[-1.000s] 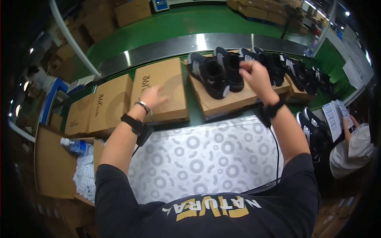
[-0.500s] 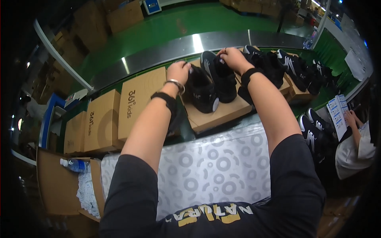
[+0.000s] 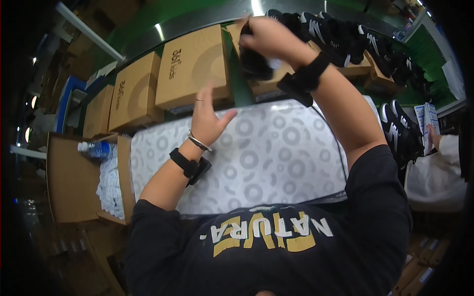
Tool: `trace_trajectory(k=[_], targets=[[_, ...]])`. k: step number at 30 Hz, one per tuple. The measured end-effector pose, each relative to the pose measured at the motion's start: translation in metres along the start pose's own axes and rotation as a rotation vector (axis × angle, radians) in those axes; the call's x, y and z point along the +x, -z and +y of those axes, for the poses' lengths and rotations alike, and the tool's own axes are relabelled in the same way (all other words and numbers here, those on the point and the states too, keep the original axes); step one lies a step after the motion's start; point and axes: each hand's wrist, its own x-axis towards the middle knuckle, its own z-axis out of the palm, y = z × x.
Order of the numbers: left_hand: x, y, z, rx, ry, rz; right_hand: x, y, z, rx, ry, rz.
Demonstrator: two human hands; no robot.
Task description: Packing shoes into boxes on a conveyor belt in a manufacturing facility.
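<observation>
My right hand (image 3: 271,38) is closed round the upper part of a black shoe (image 3: 256,64), which hangs above an open-topped view of a brown shoebox (image 3: 269,89); the grip is partly blurred and part of the shoe is hidden by my fingers. My left hand (image 3: 210,121) is open with fingers spread and holds nothing. It hovers over the white patterned paper (image 3: 247,163), just in front of a large closed brown shoebox (image 3: 192,64). Behind my right forearm stand more black-and-white shoes (image 3: 316,29).
Further brown shoeboxes (image 3: 133,93) line the left. A carton (image 3: 74,182) there holds crumpled paper (image 3: 111,190) and a water bottle (image 3: 94,149). On the right stand a black pair of shoes (image 3: 395,130) and another person's hand (image 3: 434,137) beside a printed sheet (image 3: 423,118).
My left hand has left the shoes, drawn back toward me and opened. My right hand has moved left with a black shoe lifted in it. The view has tilted nearer my body.
</observation>
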Motion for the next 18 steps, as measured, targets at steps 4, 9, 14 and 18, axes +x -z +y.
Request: trace_trajectory(k=[4,9,14,18], targets=[[-0.039,0.023,0.023,-1.305,0.311,0.109,-0.011,0.014,-0.113,0.683,-0.082,-0.157],[-0.087,0.068,0.020,-0.656,0.679,-0.271,-0.075,-0.076,-0.062,0.898,-0.491,-0.195],[-0.176,0.127,-0.053,0.521,1.029,-0.216,-0.125,-0.115,-0.043,0.716,-0.458,-0.139],[-0.232,0.113,-0.078,0.791,1.232,-0.179,-0.152,-0.125,-0.035,0.739,-0.467,-0.075]])
